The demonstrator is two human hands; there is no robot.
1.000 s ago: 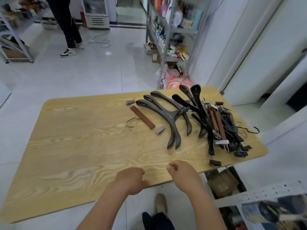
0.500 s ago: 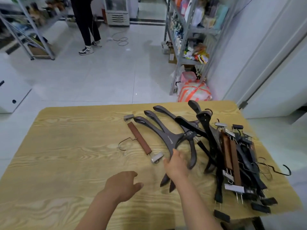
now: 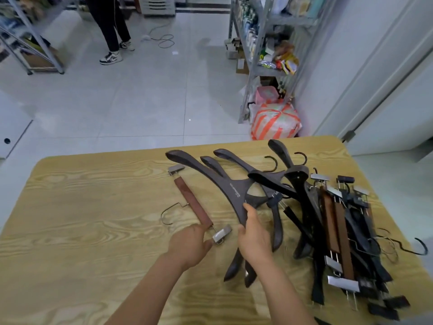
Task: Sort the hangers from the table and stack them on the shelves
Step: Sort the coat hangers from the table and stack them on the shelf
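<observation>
Both hands moved forward: right hand (image 3: 254, 240) fingers clamp a smooth curved dark hanger (image 3: 234, 191), left hand (image 3: 189, 245) meets the flat brown clip hanger (image 3: 192, 202), fingers hidden, beside a tangled pile (image 3: 339, 231).

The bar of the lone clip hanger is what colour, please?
Its wooden bar is reddish-brown; the head view shows it best.

The wooden table (image 3: 93, 207) bears a brown clip hanger (image 3: 192, 204), dark coat hangers (image 3: 234, 191), a clip-hanger pile (image 3: 339, 233) (right side).
</observation>
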